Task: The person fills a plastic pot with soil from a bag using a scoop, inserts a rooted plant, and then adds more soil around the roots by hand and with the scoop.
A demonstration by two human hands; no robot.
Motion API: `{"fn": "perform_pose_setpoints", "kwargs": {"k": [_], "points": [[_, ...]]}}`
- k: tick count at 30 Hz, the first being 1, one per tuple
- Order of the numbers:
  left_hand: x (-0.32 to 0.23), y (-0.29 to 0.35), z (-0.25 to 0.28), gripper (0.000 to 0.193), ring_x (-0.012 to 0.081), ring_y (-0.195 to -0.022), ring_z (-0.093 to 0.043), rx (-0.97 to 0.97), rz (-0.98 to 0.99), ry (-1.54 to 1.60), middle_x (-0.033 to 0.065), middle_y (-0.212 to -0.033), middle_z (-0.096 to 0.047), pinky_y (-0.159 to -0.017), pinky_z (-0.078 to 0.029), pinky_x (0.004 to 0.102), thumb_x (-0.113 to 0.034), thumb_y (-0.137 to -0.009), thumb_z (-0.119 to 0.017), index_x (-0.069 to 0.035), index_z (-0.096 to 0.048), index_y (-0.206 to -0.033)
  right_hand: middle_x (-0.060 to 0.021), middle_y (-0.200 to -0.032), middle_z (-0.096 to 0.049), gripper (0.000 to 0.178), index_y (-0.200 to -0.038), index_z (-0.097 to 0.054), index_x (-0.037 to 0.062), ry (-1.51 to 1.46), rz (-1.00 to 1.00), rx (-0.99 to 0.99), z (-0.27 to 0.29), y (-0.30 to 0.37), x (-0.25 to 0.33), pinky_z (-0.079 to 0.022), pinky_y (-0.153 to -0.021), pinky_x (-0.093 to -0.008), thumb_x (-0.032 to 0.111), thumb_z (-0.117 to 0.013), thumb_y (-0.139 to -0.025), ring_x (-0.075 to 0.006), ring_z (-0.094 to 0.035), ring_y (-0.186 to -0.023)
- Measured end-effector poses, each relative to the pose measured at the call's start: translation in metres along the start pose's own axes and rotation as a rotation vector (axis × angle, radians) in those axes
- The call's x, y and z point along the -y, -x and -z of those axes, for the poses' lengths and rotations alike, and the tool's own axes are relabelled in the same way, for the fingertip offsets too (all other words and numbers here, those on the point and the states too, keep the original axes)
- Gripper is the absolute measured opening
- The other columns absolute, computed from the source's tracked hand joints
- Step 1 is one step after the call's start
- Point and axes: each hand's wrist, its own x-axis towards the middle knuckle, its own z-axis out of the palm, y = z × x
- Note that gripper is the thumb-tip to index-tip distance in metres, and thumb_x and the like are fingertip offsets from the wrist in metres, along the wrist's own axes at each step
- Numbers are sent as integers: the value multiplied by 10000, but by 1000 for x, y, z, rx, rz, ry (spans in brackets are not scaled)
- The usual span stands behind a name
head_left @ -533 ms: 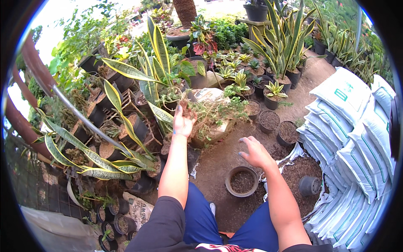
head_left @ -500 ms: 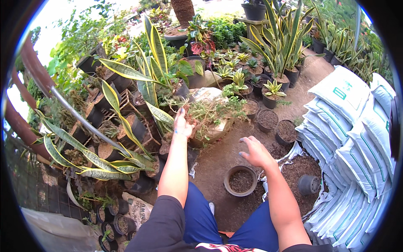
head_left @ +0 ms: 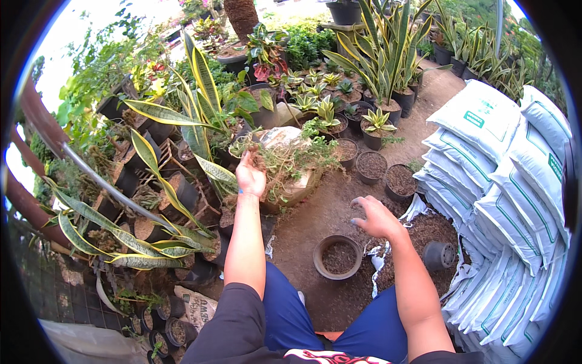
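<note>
My left hand (head_left: 250, 177) is stretched forward, its fingers closed around a small plant clump (head_left: 244, 147) with brown, stringy roots. Right beside it, a heap of pulled seedlings (head_left: 285, 162) with tangled roots lies on top of a pale, full sack (head_left: 301, 185). My right hand (head_left: 381, 219) hovers over the ground with curved fingers apart and nothing between them. Below and left of that hand stands a round dark pot (head_left: 319, 267), with dark soil inside. The left fingertips are partly hidden by the clump.
White sacks (head_left: 485, 164) are stacked high on the right. Near them lie loose soil on torn sheeting and a tipped black pot (head_left: 439, 256). Several soil-filled pots (head_left: 371, 167) stand ahead. Leaning snake plants (head_left: 136, 246) and a metal pipe (head_left: 109, 181) crowd the left.
The view has turned slightly, so the surroundings sit a little further left. My right hand has moved right, away from the seedling heap. My left hand stays by the heap with the clump.
</note>
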Motion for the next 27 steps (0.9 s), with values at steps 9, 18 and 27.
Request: {"fn": "perform_pose_setpoints", "kwargs": {"k": [9, 18, 27], "points": [[5, 47, -58, 184, 275, -1126, -641, 207, 186, 150, 105, -1242, -711, -944, -503, 427, -196, -944, -507, -81, -646, -911, -183, -1190, -618, 478, -1287, -590, 42, -85, 44, -220, 10, 16, -6, -528, -956, -417, 176, -771, -866, -314, -653, -1064], [54, 134, -136, 228, 342, -1071, -626, 495, 587, 184, 155, -1094, -679, -932, -505, 466, -205, -935, -441, -67, -559, -797, -109, -1280, -600, 744, -1520, -387, 102, -897, -85, -600, 2, -7, 25, -580, -826, -376, 190, -790, -901, -187, -642, -1024], [84, 137, -145, 241, 326, -1019, -623, 519, 666, 148, 132, -1012, -680, -933, -492, 454, -221, -939, -446, -65, -596, -834, -26, -1032, -703, 265, -1204, -645, 29, -995, 33, -493, 30, 18, -15, -505, -746, -249, 191, -695, -1000, -89, -610, -898]]}}
